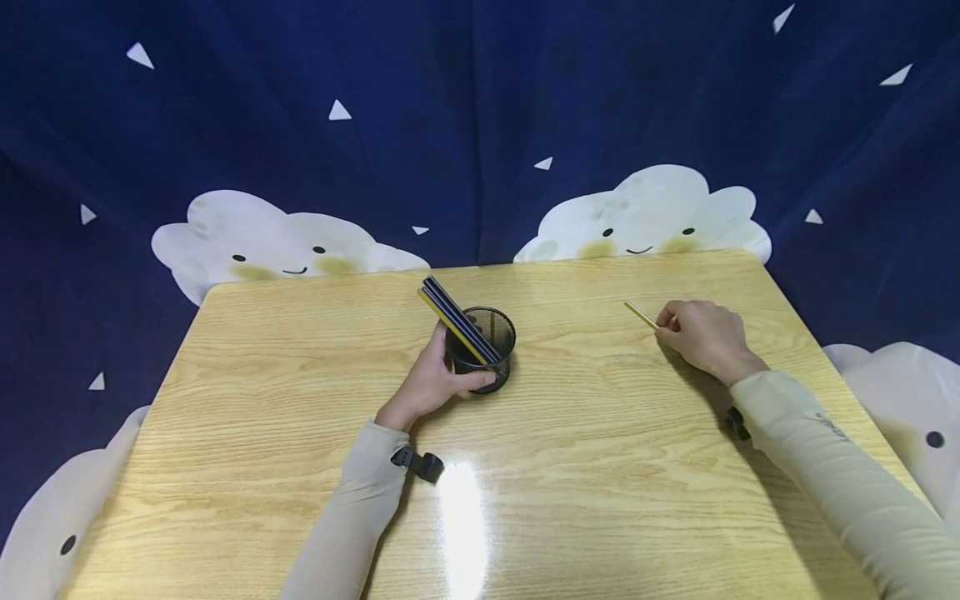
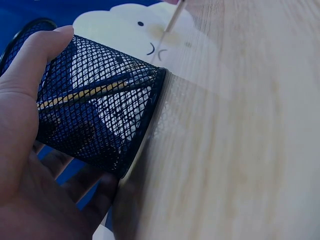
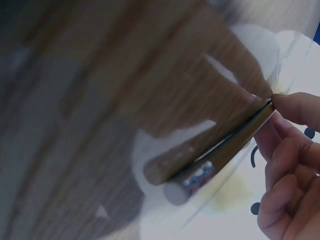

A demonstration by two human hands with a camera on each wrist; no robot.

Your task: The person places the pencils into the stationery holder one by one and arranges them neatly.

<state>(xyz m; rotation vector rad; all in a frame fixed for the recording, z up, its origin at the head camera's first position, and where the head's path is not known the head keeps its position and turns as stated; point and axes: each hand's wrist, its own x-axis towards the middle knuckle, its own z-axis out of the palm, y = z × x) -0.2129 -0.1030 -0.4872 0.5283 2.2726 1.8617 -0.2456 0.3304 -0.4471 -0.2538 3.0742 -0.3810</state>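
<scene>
Near the middle of the table, my left hand (image 1: 429,385) grips a black mesh pen cup (image 2: 107,62), with the thumb on the near side and the fingers round the far side. Several dark pencils and a yellow one (image 1: 450,320) lean in the cup toward the upper left, rising past its rim. At the right of the table, my right hand (image 1: 705,337) pinches one end of a yellowish pencil (image 3: 235,150) between thumb and index finger. This pencil points left, low over the tabletop; whether it touches the surface I cannot tell.
The glossy wooden table (image 1: 600,467) shows reflections, with a bright glare streak near its front. Behind it hangs a dark blue curtain (image 1: 420,150) printed with white clouds and triangles. A dark device is strapped at each wrist.
</scene>
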